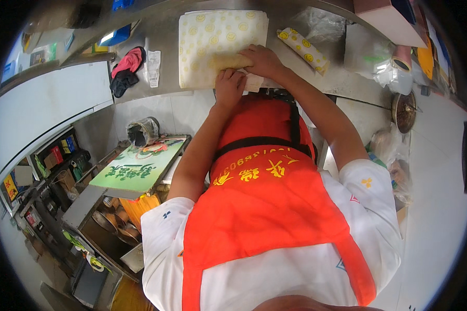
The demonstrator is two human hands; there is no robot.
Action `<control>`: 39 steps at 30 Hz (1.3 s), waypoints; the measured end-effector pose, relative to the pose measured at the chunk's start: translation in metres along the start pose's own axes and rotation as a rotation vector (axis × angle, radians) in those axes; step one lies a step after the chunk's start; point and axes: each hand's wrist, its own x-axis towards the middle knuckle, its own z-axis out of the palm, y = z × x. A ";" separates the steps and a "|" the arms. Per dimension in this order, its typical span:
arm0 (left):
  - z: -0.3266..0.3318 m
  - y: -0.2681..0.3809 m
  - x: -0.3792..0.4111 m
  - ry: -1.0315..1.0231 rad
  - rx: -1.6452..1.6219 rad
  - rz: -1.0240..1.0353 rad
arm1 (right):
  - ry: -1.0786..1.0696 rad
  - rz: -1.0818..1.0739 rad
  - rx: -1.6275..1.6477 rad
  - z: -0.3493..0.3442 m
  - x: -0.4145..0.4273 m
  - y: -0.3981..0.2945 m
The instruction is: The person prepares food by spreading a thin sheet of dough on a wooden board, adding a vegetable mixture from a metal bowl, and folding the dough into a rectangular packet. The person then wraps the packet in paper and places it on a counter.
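Observation:
A pale beige roll, probably a rolled flatbread [230,61], lies on a stack of white wrapping paper [202,42] printed with yellow smiley faces. My right hand [265,62] grips the roll's right end, fingers over its top. My left hand [229,86] bends its fingers onto the roll's near side. Between my hands, a small paper flap [253,81] shows at the counter's near edge. Right of the stack lies a finished-looking roll wrapped in smiley paper [303,50], apart from both hands. The underside of the beige roll is hidden.
On the metal counter [165,77] lie a pink and black cloth [128,70], a printed slip [153,68] and clear plastic bags [323,23]. A pink box [389,23] stands at the far right. Below left, a lined bin [142,132] rests by a green board [128,167].

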 end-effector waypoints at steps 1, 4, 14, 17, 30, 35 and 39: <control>-0.002 -0.001 -0.003 -0.007 0.012 0.024 | -0.013 0.004 0.004 -0.001 -0.001 -0.002; -0.006 -0.006 -0.003 -0.012 0.060 0.088 | -0.020 0.021 0.008 -0.003 0.000 -0.002; -0.041 0.013 0.043 0.022 0.291 0.242 | 0.032 -0.113 -0.156 -0.032 -0.037 -0.037; -0.044 0.008 0.055 0.006 0.244 0.295 | 0.214 0.008 -0.231 -0.001 -0.041 -0.046; -0.046 0.014 0.070 0.012 0.234 0.184 | 0.179 0.312 0.017 -0.010 0.018 -0.024; -0.033 -0.006 0.063 0.014 0.509 0.194 | 0.167 0.343 0.015 -0.006 0.037 -0.004; -0.034 -0.021 0.070 -0.139 0.464 0.196 | -0.165 0.442 -0.052 -0.024 0.048 -0.017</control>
